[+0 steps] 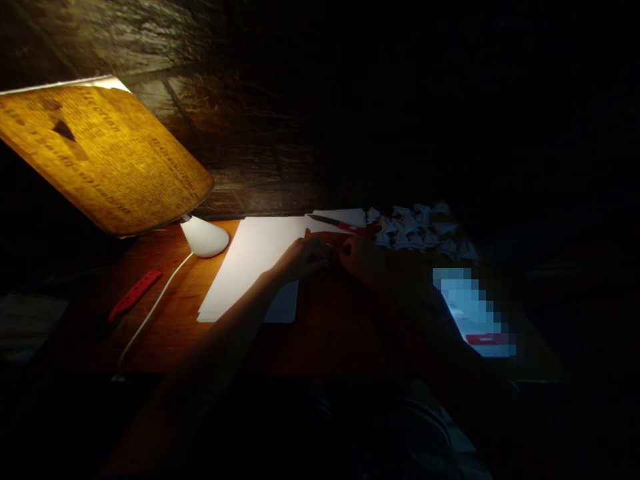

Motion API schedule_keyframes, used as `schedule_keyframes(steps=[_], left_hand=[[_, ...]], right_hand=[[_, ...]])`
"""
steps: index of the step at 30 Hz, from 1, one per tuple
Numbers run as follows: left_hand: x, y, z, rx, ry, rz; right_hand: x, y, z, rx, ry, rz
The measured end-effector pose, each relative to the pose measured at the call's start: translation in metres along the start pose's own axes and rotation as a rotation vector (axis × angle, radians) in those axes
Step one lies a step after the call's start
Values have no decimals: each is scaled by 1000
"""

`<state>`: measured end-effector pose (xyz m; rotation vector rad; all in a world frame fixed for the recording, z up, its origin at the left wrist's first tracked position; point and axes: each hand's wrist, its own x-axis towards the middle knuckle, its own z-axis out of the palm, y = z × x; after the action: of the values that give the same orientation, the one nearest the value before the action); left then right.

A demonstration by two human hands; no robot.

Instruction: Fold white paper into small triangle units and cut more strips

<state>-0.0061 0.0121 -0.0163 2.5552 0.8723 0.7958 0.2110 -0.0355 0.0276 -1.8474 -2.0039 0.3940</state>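
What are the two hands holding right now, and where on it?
The left hand and right hand meet over something small between them, above the table. It is too dark to tell what it is or where it is gripped.

Thing between hands [333, 257] too dark.

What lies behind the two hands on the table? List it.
Behind the left hand and right hand: red-handled scissors on white paper, folded paper pieces to their right. What the hands pinch is hidden.

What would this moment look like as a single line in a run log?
left hand and right hand: together over something small, unclear | paper stack: beside left hand | folded paper pieces: behind right hand | lamp: lit
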Motion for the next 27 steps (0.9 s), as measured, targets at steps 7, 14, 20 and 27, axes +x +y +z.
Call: schedule_keyframes(steps=[7, 14, 20, 27], left_hand=[[0, 0, -1, 15, 2, 44], [1, 2, -3, 24, -6, 56], [1, 6, -5, 26, -21, 37], [2, 10, -7, -4, -22, 27]], right_hand=[[1, 1, 2, 38, 10, 22], [1, 2, 3, 72, 44, 34], [2, 4, 4, 92, 63, -7], [1, 5, 4, 114, 62, -54]])
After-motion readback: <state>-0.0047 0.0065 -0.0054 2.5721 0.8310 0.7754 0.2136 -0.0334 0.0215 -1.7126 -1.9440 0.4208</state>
